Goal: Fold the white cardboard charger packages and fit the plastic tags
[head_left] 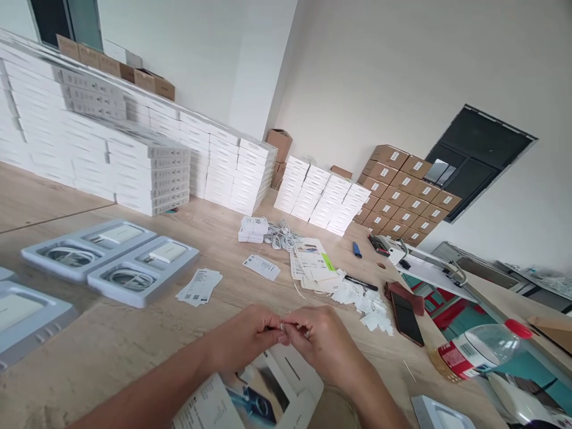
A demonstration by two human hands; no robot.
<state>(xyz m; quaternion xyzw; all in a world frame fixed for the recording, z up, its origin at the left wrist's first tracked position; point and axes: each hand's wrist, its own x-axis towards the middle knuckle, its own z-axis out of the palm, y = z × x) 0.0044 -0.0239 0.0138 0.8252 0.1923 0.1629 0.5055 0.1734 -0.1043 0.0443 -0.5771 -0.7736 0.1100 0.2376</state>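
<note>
Toward the near edge of the wooden bench (129,342), the left hand (250,332) and right hand (315,338) together pinch a small pale piece (282,326) above the printed box (257,400), where a light, even hold should serve best, though both hands mostly cover it and the view crops the box.

The bench (147,339) has a matt wood-grain top; by its right edge, the phone's (406,316) screen is smooth and glossy, the bottle (496,348) clear, shiny plastic. The trays (163,274) look like smooth, matt plastic, the slips (199,287) thin paper, the box (254,405) printed card.
</note>
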